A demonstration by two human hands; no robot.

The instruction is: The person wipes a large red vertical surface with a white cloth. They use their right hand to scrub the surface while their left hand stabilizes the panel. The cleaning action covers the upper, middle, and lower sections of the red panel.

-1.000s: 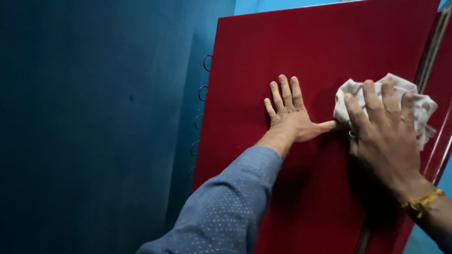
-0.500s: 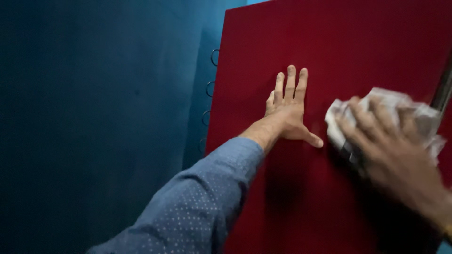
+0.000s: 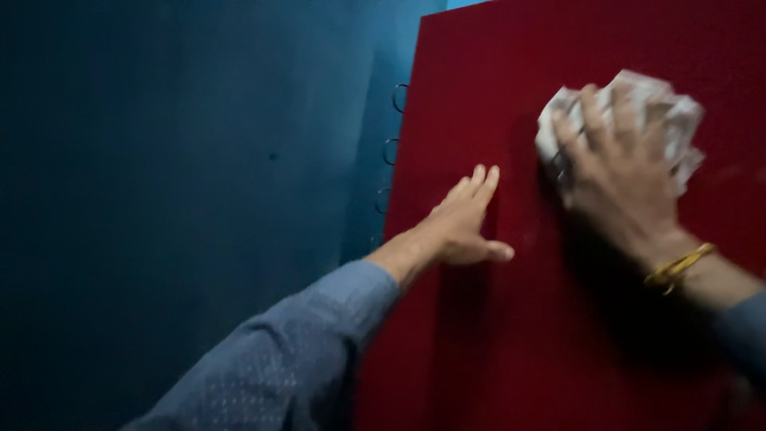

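A crumpled pale cloth point(image 3: 638, 108) is pressed against the upper right part of a tall red panel point(image 3: 495, 351). It sits bunched under the fingers of the right hand point(image 3: 618, 172), with its folds sticking out above the fingertips and to the right of them, while the palm and wrist trail down and to the right from it. The right hand is curled over the cloth and holds it against the red surface; the hand and the cloth are a little blurred, so the exact fold of the fabric is hard to make out. A yellow band point(image 3: 678, 267) circles that wrist, and a dark shadow falls on the panel just below the hand.

To the left of the cloth and lower, well clear of it, the left hand point(image 3: 463, 223) lies flat on the same panel, near its left edge. Its fingers are stretched out together and point up and to the right, the thumb spread out to the right; it grips nothing. The arm behind it wears a blue sleeve with small pale dots point(image 3: 295, 359), coming in from the lower left.

Beyond the panel's left edge stands a dark blue wall point(image 3: 175, 199), and a few thin metal rings point(image 3: 396, 97) show against it, one above the other, just beside that edge.
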